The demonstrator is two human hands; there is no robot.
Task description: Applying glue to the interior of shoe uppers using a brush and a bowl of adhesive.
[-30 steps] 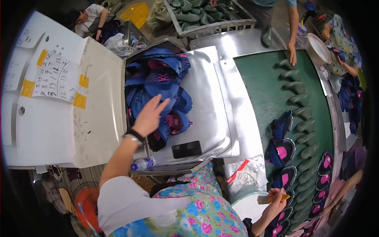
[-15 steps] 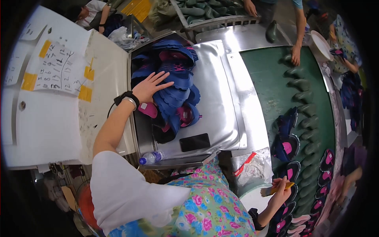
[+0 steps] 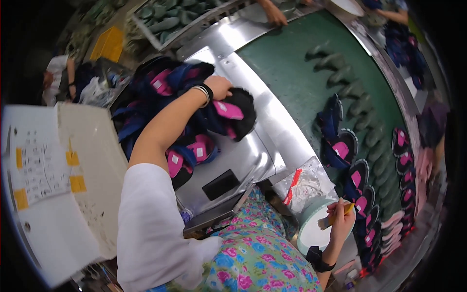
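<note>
My left hand (image 3: 220, 87) reaches over a pile of navy-blue shoe uppers (image 3: 182, 78) on the metal worktop. Its fingers are closed on one shoe upper (image 3: 247, 108) at the pile's right side, tilted so its black underside and pink patch face up. My right hand (image 3: 343, 223) grips a paintbrush (image 3: 328, 223) by its yellow handle. The bristles hang over a pale green tub (image 3: 304, 233) with white contents. Beside the tub, more shoe uppers (image 3: 357, 177) with pink patches stand in a row on the green belt.
A black phone (image 3: 221, 185) lies on the worktop, near a partly hidden bottle (image 3: 186, 215). Dark green shoe lasts (image 3: 360, 104) line the belt (image 3: 277, 58). Another person's hand (image 3: 276, 17) is at its far end. A crate of lasts (image 3: 168, 22) stands at the back.
My left hand has gone from lying spread on the pile to gripping one upper at its right side. The view has swung right. My right hand still holds the brush by the tub.
</note>
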